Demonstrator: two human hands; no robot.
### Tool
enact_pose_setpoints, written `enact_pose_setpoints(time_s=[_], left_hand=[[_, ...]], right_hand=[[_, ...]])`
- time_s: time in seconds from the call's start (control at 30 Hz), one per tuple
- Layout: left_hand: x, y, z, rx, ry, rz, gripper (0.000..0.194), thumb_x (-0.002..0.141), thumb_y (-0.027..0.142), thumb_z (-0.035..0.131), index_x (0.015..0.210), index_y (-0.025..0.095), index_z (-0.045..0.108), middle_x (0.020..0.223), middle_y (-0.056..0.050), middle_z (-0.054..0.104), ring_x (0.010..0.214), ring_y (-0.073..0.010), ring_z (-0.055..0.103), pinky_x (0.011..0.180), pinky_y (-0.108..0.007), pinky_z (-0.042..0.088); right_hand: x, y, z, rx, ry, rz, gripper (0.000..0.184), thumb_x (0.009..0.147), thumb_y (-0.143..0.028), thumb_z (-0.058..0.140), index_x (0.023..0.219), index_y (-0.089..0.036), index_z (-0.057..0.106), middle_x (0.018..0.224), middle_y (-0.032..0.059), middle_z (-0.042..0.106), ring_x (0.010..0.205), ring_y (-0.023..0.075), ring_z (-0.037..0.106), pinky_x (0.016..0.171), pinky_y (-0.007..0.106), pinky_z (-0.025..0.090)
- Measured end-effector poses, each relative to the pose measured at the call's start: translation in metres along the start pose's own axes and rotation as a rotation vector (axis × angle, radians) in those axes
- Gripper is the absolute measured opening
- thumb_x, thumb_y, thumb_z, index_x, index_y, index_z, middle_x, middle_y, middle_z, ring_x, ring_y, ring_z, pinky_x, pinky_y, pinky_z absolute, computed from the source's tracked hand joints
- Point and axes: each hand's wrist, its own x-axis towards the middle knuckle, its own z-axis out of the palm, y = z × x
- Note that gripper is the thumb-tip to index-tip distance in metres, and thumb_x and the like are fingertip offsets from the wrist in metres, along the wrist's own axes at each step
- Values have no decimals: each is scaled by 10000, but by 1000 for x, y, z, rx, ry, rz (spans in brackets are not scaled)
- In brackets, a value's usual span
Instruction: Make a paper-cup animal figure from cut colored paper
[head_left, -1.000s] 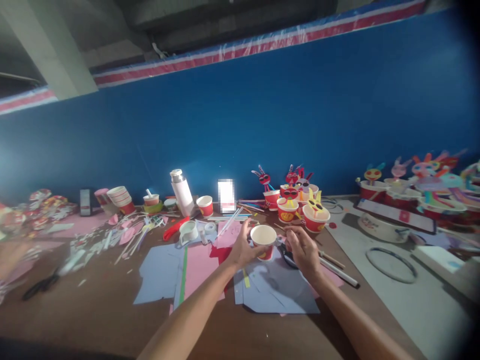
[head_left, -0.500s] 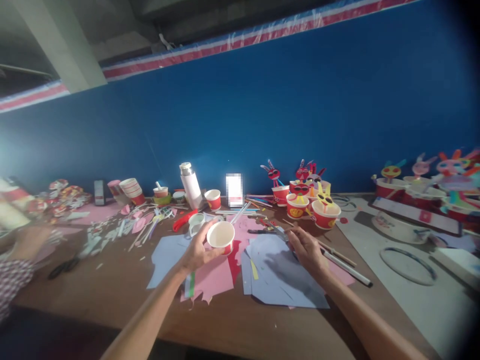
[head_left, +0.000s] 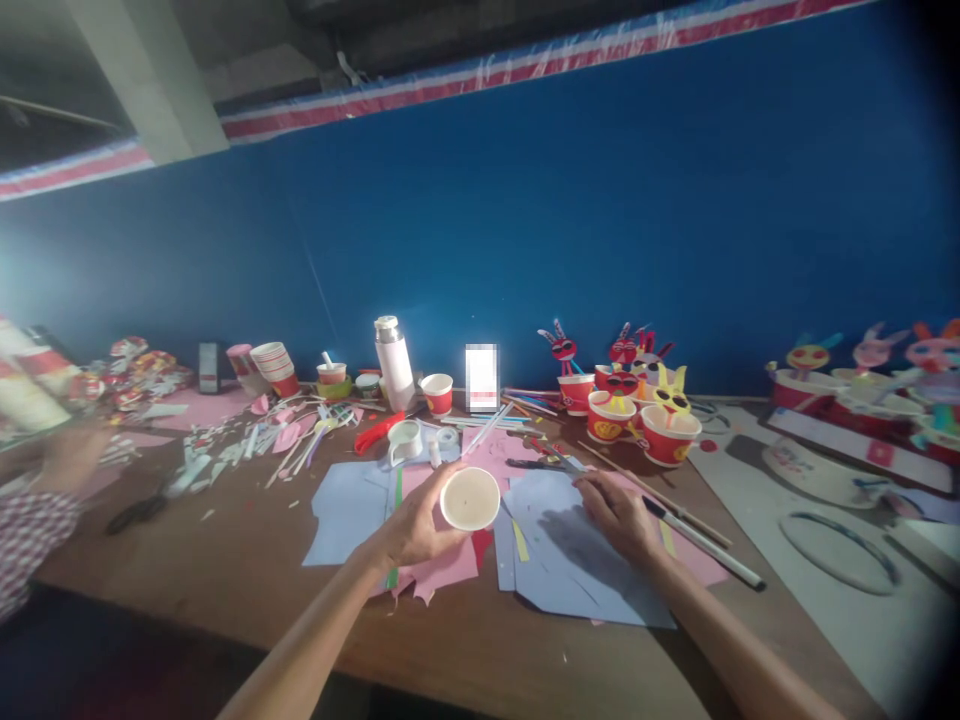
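Observation:
My left hand [head_left: 420, 520] is wrapped round the side of a paper cup [head_left: 469, 500], raised above the coloured paper. The cup's pale open mouth is turned toward me, and a small dark spot shows at the middle of its inside. My right hand [head_left: 619, 515] is closed over scissors [head_left: 574, 465]; their grey blades stick out past the fingertips, and the handles are hidden under the hand. Below it lie blue-grey paper sheets [head_left: 570, 560]. A black-capped white marker [head_left: 712, 550] and a thin wooden stick [head_left: 694, 512] lie just right of this hand.
Red cups with paper bunny figures [head_left: 670, 437] stand at the back right. A white flask [head_left: 394, 365], another red cup [head_left: 436, 395] and a tape dispenser [head_left: 405, 442] are behind my left hand. At far left, a person's checked sleeve [head_left: 37, 545] reaches over paper scraps.
My left hand has carried the cup left, away from my right hand, and turned its mouth toward me. The thin stick seen at my right fingertips now lies on the table.

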Motion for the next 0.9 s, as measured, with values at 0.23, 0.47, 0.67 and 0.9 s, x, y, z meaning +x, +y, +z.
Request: enact_pose_setpoints(time_s=[0.23,0.47,0.67,0.9], left_hand=[[9,-7,-2,-143,8,-120,780,686,346,698,1362,222,331,1320,-119,487,1205,-301,455,989,-457,401],[11,-15,0,-219,-17,-140,873,673,320,715,1406,214,252,1361,-143,441,1247,-316,409,1010,-488,365],[8,-23,3,-250,85,-110,817,687,401,685,1386,235,297,1372,-120,435,1266,-321,385,1019,-477,365],[10,-36,9,-271,282,-155,613,790,497,494,1314,207,366,1333,-127,460,1186,-287,479,933,-425,449]], right_hand=[[1,2,-1,-37,-18,-9,286,882,-382,391,776,-204,588,517,-23,578,474,144,558,496,235,415],[2,3,-1,-50,-54,-28,281,879,-364,394,765,-200,593,537,-11,598,499,148,569,496,237,412],[2,5,1,-64,-32,-66,279,880,-349,395,778,-197,605,580,3,622,518,144,571,500,233,403],[3,5,3,-117,1,-66,286,882,-319,398,783,-189,633,565,-1,624,504,133,569,497,218,387]])
